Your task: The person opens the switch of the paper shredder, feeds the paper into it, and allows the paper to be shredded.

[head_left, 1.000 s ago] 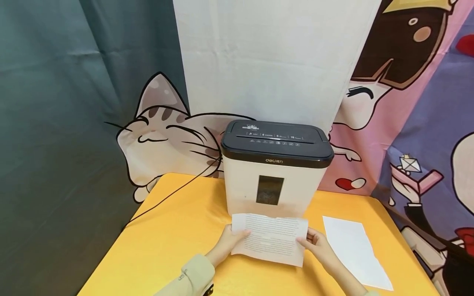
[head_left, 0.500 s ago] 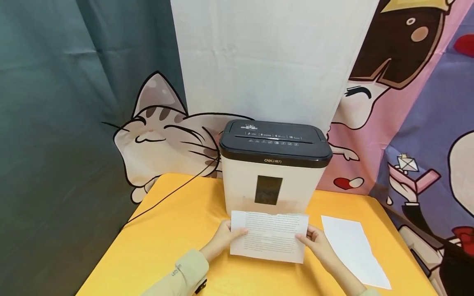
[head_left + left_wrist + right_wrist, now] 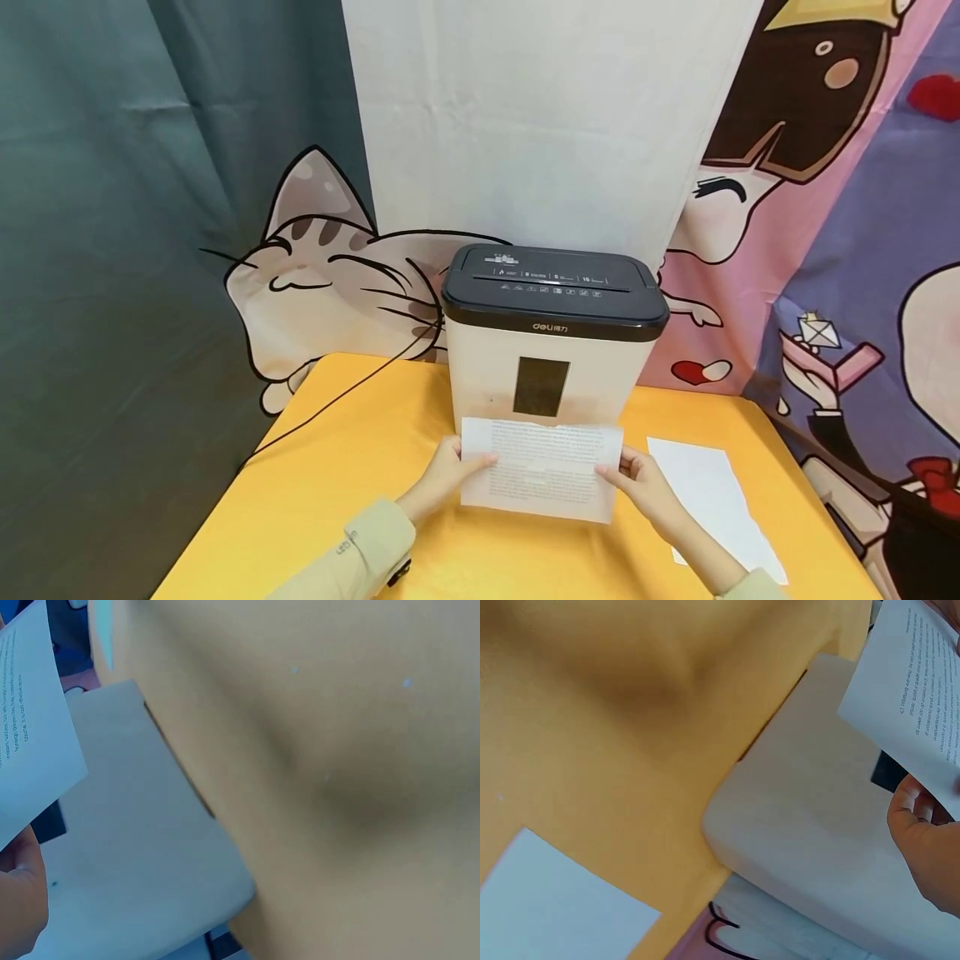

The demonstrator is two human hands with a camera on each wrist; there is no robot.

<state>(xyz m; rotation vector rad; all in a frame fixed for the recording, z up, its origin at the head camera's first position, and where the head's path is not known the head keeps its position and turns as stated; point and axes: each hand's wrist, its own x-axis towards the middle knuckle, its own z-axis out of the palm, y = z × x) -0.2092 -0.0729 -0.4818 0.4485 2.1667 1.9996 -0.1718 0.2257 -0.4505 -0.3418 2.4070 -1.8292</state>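
A sheet of printed paper [image 3: 542, 473] with a torn-looking upper edge is held up in front of the paper shredder. My left hand [image 3: 444, 473] pinches its left edge, thumb on the printed face. On the opposite edge, my right hand [image 3: 647, 487] grips it the same way, fingers behind the sheet. The paper shredder [image 3: 480, 367] has a white bin, a dark window and a black top with a narrow slot [image 3: 551, 284]. In the right wrist view, the right hand [image 3: 930, 851] and the printed paper [image 3: 892, 694] stand near the shredder's front.
A second white sheet [image 3: 708, 492] lies on the yellow table [image 3: 337, 467] at the right, partly behind the right forearm. A black cord [image 3: 337, 406] runs from the shredder across the table's left side. A cartoon-printed cloth [image 3: 540, 125] hangs behind.
Both hands have raised the printed paper slightly, so it overlaps more of the shredder's lower front. The sheet faces the camera a bit more squarely. The head view has shifted slightly.
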